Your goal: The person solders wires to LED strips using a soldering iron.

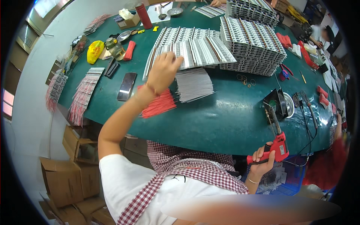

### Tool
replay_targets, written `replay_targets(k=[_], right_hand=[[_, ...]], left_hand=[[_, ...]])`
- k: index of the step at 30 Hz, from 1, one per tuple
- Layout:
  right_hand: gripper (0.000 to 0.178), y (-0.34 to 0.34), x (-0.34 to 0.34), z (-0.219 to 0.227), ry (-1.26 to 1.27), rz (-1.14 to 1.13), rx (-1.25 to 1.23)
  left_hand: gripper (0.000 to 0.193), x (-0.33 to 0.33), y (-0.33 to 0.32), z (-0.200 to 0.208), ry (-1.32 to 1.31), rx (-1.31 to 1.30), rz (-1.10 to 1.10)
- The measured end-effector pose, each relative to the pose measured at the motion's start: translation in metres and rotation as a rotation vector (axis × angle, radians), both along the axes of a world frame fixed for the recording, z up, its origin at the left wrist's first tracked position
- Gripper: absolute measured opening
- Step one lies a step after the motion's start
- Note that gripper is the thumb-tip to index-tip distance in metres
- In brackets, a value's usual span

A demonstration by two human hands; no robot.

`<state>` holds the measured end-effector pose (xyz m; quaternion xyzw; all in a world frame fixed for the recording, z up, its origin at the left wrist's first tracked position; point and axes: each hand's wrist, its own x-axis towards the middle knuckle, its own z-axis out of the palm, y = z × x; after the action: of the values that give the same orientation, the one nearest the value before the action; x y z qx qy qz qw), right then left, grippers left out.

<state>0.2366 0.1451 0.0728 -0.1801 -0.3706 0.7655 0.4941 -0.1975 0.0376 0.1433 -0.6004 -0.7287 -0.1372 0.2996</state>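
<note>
My right hand (264, 159) is wrapped round the red handle of a soldering gun (279, 146), its metal tip pointing up toward a black stand (275, 101) by the table's right edge. My left hand (164, 71) is over the near edge of a tilted panel of white circuit boards (198, 52), fingers curled; whatever they hold is hidden. That panel rests on another board panel (187, 33). Beneath my left forearm lies a bundle of red wires (159, 104), beside a bundle of white wires (193, 85).
Tall stacks of board panels (253, 47) stand behind right. A phone (126, 86), a glass jar (114, 48), a yellow bag (95, 51) and wired boards (88, 88) lie left. Rubber bands (245, 80) and pliers (285, 72) lie right. Other people work at the far and right sides.
</note>
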Motion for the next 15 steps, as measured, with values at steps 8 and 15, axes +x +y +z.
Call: replay_targets(k=[8,15], right_hand=[[0.038,0.023,0.0,0.001,0.11,0.111,-0.042],[0.035,0.034,0.014,0.004,0.033,0.069,-0.127]], left_hand=[[0.042,0.206,-0.106,-0.024,-0.4,-0.109,0.022],[0.051,0.257,-0.083,-0.086,-0.436,-0.32,0.083]])
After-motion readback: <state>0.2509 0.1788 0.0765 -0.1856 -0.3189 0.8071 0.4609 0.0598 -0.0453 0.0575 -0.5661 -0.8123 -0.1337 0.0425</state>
